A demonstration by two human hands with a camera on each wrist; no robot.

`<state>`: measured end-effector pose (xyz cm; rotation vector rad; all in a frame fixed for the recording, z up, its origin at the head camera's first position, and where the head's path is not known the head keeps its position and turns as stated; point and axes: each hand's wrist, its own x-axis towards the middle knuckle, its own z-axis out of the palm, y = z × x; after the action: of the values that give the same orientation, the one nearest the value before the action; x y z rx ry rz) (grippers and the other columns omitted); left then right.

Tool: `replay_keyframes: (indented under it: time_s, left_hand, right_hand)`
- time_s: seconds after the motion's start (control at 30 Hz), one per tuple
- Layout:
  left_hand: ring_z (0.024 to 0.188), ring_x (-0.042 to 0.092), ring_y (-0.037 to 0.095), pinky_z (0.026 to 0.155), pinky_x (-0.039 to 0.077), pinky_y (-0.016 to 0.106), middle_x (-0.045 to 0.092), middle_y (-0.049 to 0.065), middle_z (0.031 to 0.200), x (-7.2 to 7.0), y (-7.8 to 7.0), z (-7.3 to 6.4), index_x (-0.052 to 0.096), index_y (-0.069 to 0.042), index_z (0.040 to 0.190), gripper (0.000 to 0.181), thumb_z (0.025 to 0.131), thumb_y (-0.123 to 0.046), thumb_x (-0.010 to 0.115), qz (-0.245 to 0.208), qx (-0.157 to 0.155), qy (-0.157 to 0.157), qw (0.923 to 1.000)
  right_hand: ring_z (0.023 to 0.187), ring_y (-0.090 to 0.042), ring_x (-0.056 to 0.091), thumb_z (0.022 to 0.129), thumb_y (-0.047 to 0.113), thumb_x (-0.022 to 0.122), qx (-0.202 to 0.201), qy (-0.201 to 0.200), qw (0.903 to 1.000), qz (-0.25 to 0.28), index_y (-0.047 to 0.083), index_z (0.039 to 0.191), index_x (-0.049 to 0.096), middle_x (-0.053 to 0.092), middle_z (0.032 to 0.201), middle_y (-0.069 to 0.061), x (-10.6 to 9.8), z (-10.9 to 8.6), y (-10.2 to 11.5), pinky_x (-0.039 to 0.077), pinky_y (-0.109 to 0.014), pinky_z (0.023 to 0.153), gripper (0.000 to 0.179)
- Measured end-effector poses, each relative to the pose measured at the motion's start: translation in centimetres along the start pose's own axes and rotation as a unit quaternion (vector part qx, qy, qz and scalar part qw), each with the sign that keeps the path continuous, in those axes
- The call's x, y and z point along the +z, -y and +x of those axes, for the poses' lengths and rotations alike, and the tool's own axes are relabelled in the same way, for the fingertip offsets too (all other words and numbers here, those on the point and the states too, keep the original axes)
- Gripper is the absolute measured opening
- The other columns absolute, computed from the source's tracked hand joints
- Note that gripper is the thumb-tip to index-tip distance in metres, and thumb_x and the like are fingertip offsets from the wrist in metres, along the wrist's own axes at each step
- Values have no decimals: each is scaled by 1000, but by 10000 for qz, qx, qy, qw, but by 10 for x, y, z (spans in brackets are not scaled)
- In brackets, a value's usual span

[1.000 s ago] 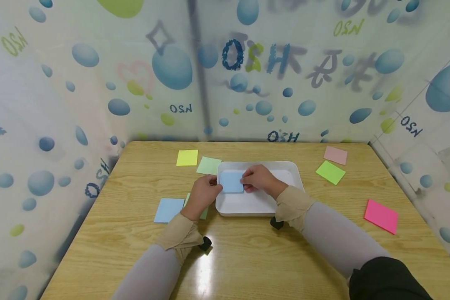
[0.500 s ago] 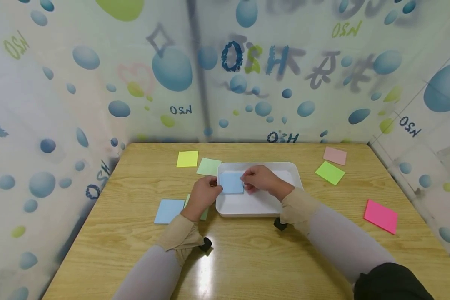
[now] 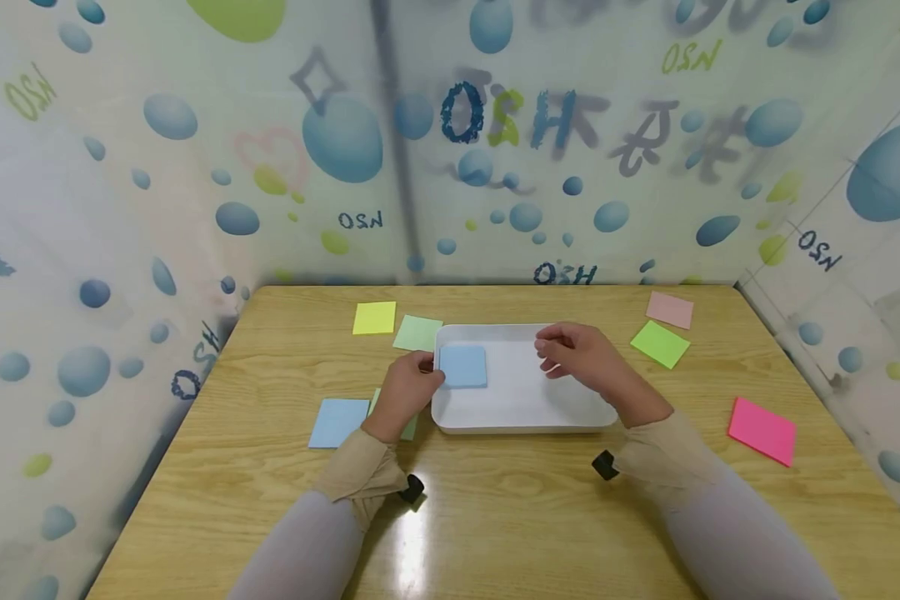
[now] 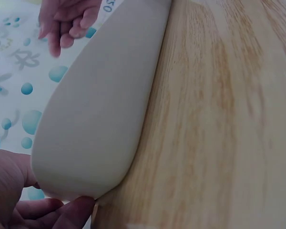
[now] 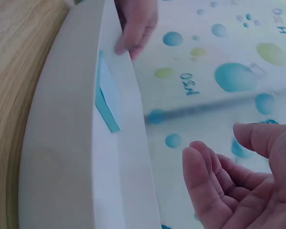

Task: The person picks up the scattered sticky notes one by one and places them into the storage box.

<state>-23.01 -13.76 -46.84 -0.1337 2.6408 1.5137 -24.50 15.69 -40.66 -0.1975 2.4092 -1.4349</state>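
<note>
The left hand [image 3: 405,390] is gripping the left end of the white tray [image 3: 528,408], thumb at the rim. The right hand [image 3: 583,357] is hovering above the tray's right half, fingers loosely bent and unloaded. The blue pad [image 3: 462,367] is lying inside the tray, at its left end. The tray is resting on the bench [image 3: 510,517].
</note>
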Motion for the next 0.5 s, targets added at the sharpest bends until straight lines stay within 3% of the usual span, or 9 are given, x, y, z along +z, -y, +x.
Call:
replay_keyframes:
  time_s: [0.17, 0.3, 0.5]
  left_hand:
    - [108, 67, 29, 89, 58, 42, 70, 16, 120, 0, -1, 0, 66, -1, 136, 42, 97, -16, 63, -10, -4, -15, 10000]
    - [108, 67, 29, 87, 58, 41, 70, 15, 120, 1, 0, 1, 66, -2, 136, 42, 97, -17, 64, -17, -14, 1, 10000]
    - [108, 66, 29, 85, 57, 40, 70, 14, 121, 2, 2, 0, 66, -3, 135, 40, 98, -18, 64, -7, 29, 5, 10000]
  right_hand:
    - [104, -25, 70, 109, 25, 55, -219, -351, 9989, 204, -5, 143, 53, 61, 131, -30, -27, -21, -14, 62, -30, 88, 45]
    - [100, -16, 69, 109, 30, 55, -133, -623, 9978, 201, -3, 144, 51, 60, 131, -28, -49, -34, -26, 61, -27, 87, 48]
    - [92, -2, 68, 109, 34, 54, -133, -1019, 9946, -123, -5, 147, 49, 66, 117, -10, -86, -47, -45, 61, -22, 83, 55]
